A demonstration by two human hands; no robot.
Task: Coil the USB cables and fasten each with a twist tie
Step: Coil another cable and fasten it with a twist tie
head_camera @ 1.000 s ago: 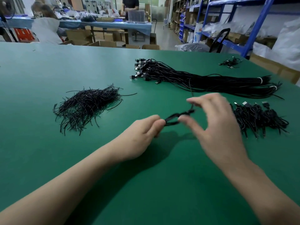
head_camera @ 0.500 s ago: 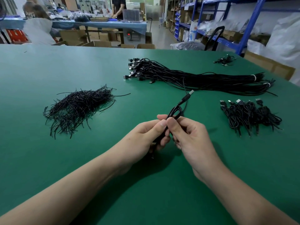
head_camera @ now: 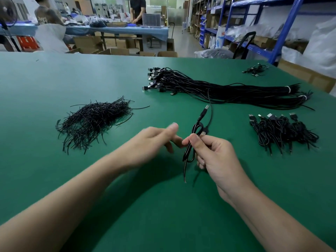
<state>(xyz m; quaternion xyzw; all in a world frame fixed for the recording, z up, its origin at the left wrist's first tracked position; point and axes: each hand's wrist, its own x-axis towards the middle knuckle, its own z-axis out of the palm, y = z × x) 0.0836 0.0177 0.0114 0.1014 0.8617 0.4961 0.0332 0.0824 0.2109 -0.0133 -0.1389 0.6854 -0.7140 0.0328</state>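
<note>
right hand [head_camera: 211, 151]: pinched shut on the coiled cable [head_camera: 195, 140], thumb and forefinger clamped across the middle of the folded loops.
left hand [head_camera: 154, 140]: fingers spread and empty, just beside the coil at its 9 o'clock; blurred, so i cannot tell whether a fingertip grazes it.
coiled cable: held above the green table [head_camera: 54, 79], usb plug [head_camera: 205, 109] pointing to 1 o'clock, loose tail hanging to 6 o'clock.
handling: light, thin, springy; the loops will likely fan open if the pinch slackens, so hold at the waist where all strands cross.
twist ties [head_camera: 94, 120]: loose black heap at 9 o'clock; fine and stiff, likely easiest picked singly by an end.
uncoiled cables [head_camera: 227, 88]: long bundle at 12 o'clock.
finished coils [head_camera: 283, 131]: pile at 3 o'clock.
risk: one strand trails from the coil toward the long bundle and may snag.
</note>
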